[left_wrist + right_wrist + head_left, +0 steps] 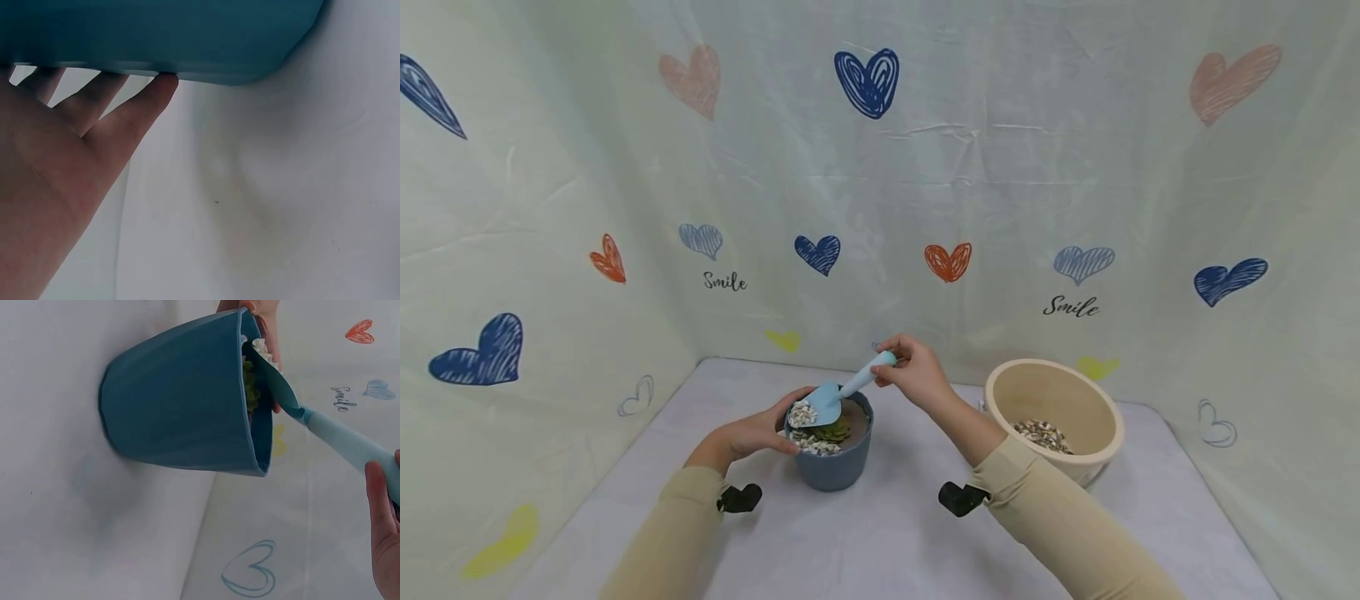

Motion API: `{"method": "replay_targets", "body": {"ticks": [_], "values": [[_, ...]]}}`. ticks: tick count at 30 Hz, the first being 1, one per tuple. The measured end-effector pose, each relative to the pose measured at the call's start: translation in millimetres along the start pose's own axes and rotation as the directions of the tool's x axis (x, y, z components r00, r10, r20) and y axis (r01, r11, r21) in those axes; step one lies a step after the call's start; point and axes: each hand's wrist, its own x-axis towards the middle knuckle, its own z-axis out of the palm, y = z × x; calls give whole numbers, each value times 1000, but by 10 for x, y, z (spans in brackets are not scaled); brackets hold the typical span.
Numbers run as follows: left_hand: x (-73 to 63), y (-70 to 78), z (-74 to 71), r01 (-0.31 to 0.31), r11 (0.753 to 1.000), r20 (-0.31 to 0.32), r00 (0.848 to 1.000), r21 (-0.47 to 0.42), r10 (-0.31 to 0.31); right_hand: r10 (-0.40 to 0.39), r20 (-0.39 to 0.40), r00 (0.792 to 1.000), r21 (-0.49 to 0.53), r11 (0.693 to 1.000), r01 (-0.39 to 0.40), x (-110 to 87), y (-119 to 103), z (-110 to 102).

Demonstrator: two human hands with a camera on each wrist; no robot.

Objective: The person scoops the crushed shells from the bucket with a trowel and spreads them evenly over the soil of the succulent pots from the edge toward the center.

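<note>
A blue-grey flowerpot (831,471) stands on the table with a green succulent (833,431) and pale pebbles (817,447) inside. My left hand (752,433) holds the pot at its left side, thumb at the near rim; the left wrist view shows fingertips (164,87) against its wall. Above the pot's left part is the light blue blade of a small hand trowel (827,403), loaded with whitish pebbles (802,413). My right hand (913,371) grips the trowel by the upper end of its handle. In the right wrist view the blade dips over the pot's rim (256,469).
A large cream bucket (1097,408) stands on the right, partly behind the right forearm, with mixed pebbles (1043,435) at its bottom. A pale cloth with printed hearts (867,82) hangs behind and at the sides of the white table (850,550).
</note>
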Motion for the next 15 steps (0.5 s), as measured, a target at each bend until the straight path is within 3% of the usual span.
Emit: {"method": "replay_targets", "body": {"ticks": [7,15], "values": [[-34,22,101,9,1000,-64,998,-23,-11,-15,11,1000,-22,1000,15,-12,-58,-11],[-70,-4,178,-7,1000,-93,996,-20,5,-25,36,999,-51,998,27,-43,-77,-32]]}}
